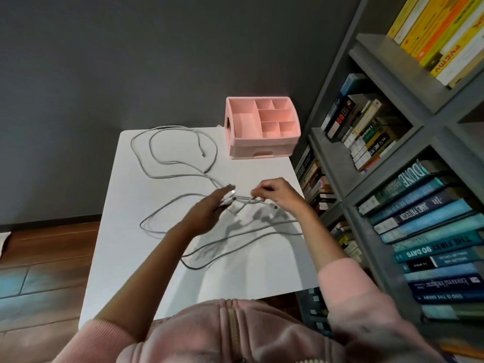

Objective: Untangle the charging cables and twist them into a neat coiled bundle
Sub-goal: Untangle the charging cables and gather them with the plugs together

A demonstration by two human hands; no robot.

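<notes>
Several grey charging cables (167,163) lie in loose, crossing loops over the white table (146,271). Near the middle of the table, my left hand (207,213) is raised a little with its fingers held out; cable ends with white plugs lie across its fingertips. My right hand (275,192) pinches the cables just to the right of it, fingers curled round the strands. Between the two hands runs a short stretch of cable. Further loops trail toward me and off the table's right edge.
A pink desk organiser (262,142) with several compartments and a drawer stands at the table's far right corner. A grey bookshelf (408,142) full of books runs close along the right side. Wooden floor lies to the left, a dark wall behind.
</notes>
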